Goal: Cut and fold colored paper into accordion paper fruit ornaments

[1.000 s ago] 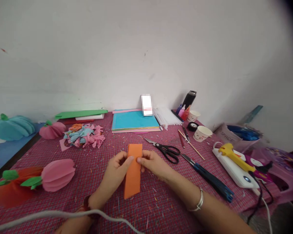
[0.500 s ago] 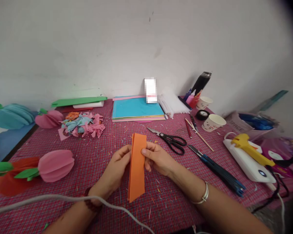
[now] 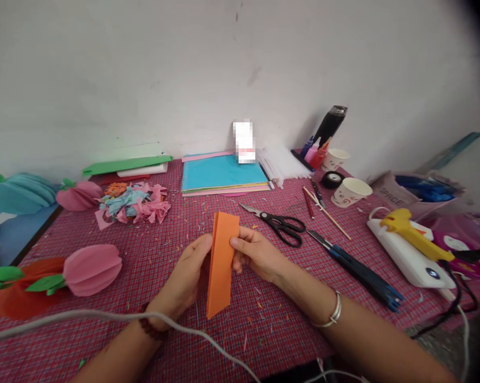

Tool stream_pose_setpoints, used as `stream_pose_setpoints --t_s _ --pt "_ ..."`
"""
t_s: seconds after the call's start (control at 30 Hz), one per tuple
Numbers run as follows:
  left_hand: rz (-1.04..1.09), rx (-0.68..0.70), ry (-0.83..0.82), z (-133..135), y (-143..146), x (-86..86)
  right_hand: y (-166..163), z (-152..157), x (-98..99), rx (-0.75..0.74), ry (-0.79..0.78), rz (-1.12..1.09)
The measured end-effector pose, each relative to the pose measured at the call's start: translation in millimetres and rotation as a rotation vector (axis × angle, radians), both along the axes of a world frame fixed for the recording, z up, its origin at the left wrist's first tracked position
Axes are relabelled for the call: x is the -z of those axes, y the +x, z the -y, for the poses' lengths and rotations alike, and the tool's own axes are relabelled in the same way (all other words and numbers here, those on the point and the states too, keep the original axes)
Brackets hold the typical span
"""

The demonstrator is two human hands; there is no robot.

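Upright between my hands is a folded strip of orange paper point(image 3: 222, 266), several layers thick, its lower end slanting. My left hand point(image 3: 190, 268) grips its left edge, the thumb near the top and the other fingers largely hidden behind the paper. On the right edge, my right hand point(image 3: 259, 252) pinches it with the thumb in front and fingers curled behind. Black-handled scissors point(image 3: 279, 223) lie just beyond my right hand. A blue utility knife point(image 3: 359, 274), blade out, rests to the right of them.
Left stand paper fruits, including a pink one point(image 3: 92, 270), and a heap of paper scraps point(image 3: 134, 202). Coloured sheets point(image 3: 219, 175) lie at the back. Paper cups point(image 3: 351, 191) and a yellow glue gun point(image 3: 415, 234) on a white box are right. A white cable point(image 3: 184, 329) crosses the foreground.
The orange paper has turned and tilted slightly, its lower end shifting left and up. Both hands keep hold of it. The whole view has shifted slightly.
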State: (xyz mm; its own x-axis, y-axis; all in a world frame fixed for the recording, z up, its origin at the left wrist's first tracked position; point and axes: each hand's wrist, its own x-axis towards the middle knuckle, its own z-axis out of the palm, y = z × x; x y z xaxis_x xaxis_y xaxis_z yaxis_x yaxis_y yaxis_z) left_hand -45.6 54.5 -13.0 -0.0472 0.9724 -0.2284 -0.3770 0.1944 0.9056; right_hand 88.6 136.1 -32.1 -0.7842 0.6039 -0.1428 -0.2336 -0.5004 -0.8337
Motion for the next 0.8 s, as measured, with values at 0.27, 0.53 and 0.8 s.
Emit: stream_pose_setpoints --t_s 0.27,0.53,0.8 --pt "-0.245 -0.129 0.064 1 -5 -1.1 -2 3 -0.4 0.001 -0.041 -0.028" --pt "-1.335 -0.365 0.369 -1 -35 -6.2 -7 9 3.3 -0.036 -0.136 0.06" --pt "-0.973 -0.441 0.272 3 -36 -30.1 3 -8 -10.7 0.401 0.244 0.026"
